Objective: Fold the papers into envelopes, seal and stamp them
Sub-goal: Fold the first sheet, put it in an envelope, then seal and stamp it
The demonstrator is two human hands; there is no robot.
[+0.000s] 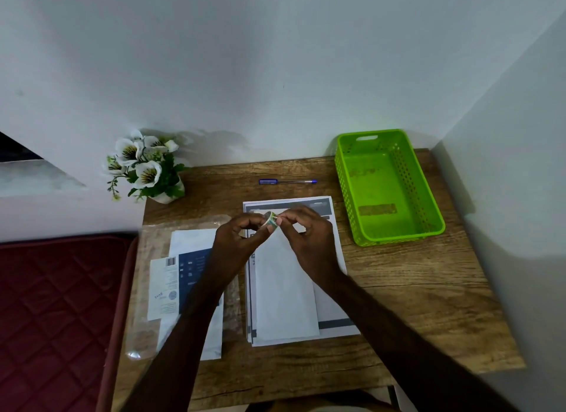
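While both hands are meeting above the far end of the paper stack, a small green-and-white stamp (271, 222) is being pinched between them: the left hand (237, 238) is gripping it between thumb and forefinger, and the right hand (307, 238) is nipping its upper edge with curled fingertips. It looks as if the stamp is being peeled from its backing or readied for sticking, though the detail is too small to be sure. Directly beneath the hands a white envelope (283, 292) is lying lengthwise on a stack of printed papers (332, 289), which is resting on the wooden table (428, 295).

To do this step well, the person is probably needing to hold the stamp by its edges only, keep the sticky face off the fingers, then lower it flat onto 1 far corner of the envelope and press it from the middle outward so it is not creasing.

To the left, a clear plastic packet (147, 289) holding more envelopes is lying on the table. Farther back a blue pen (288, 181) is lying just beyond the stack, a green perforated basket (389, 188) is sitting at the right, and a pot of white artificial flowers (144, 166) is standing at the far left corner
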